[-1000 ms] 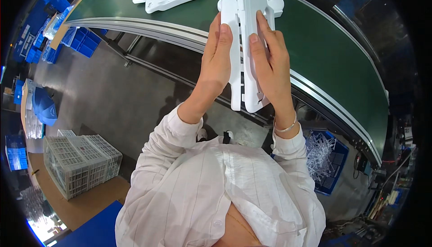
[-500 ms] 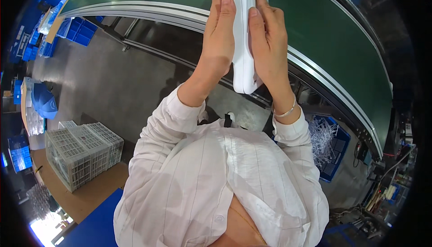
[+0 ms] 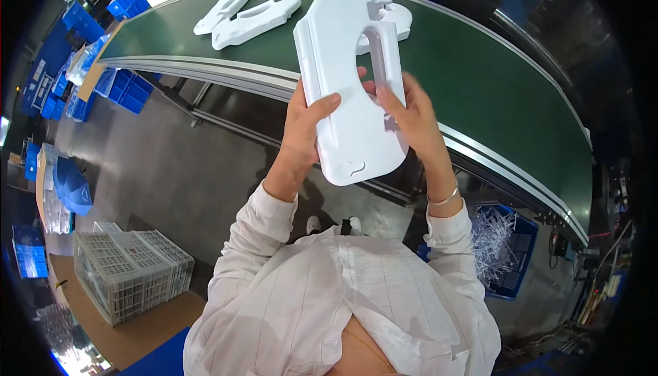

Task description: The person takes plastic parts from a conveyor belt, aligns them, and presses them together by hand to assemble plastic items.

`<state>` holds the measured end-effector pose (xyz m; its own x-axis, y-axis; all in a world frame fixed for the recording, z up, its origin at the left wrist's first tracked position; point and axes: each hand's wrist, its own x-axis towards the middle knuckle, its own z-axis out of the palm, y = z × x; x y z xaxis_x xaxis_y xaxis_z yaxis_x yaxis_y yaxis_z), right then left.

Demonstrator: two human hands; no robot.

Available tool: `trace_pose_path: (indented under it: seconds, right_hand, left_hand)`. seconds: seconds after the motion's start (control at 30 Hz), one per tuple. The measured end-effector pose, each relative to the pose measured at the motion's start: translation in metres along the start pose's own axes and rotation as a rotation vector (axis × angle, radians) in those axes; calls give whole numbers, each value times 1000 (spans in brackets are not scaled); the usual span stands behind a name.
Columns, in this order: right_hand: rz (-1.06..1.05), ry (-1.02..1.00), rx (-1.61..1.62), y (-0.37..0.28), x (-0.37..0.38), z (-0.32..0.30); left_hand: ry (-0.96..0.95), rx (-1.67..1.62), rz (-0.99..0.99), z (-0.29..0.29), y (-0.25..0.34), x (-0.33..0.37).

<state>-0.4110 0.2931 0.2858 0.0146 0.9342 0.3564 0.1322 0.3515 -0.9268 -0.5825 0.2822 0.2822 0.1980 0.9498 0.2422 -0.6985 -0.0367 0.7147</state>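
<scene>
Between my hands is a long white moulded plastic part with rounded ends, a long cut-out and small notches along its right side. Its broad face is turned toward me, tilted over the belt's near edge. My left hand is closed on its lower left edge, thumb on the face. On the right, my right hand grips the rim beside the cut-out, some fingertips showing through the opening. Behind it, partly hidden, another white plastic piece lies on the green conveyor belt.
Two similar white parts lie on the belt to the left. The belt has a metal edge rail. Below right stands a blue crate of thin clear strips. Grey plastic crates sit at lower left; blue bins stand farther off.
The white part has turned from edge-on to face-on, and both hands have moved lower with it. My right hand has shifted its grip to the cut-out side. More of the belt shows.
</scene>
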Motion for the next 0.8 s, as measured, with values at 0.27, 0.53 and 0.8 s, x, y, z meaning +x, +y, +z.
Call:
trace_pose_path:
  seconds: [0.27,0.53,0.8]
  right_hand:
    - [-30,-113,1,23,1,-16]
    - [-187,-691,-7,-96,58,-66]
    - [-208,-433,-206,-79,34,-46]
  left_hand:
    - [-15,718,64,-14,8,-2]
    - [-186,1077,235,-26,40,-12]
    - [-150,1238,245,-34,51,-17]
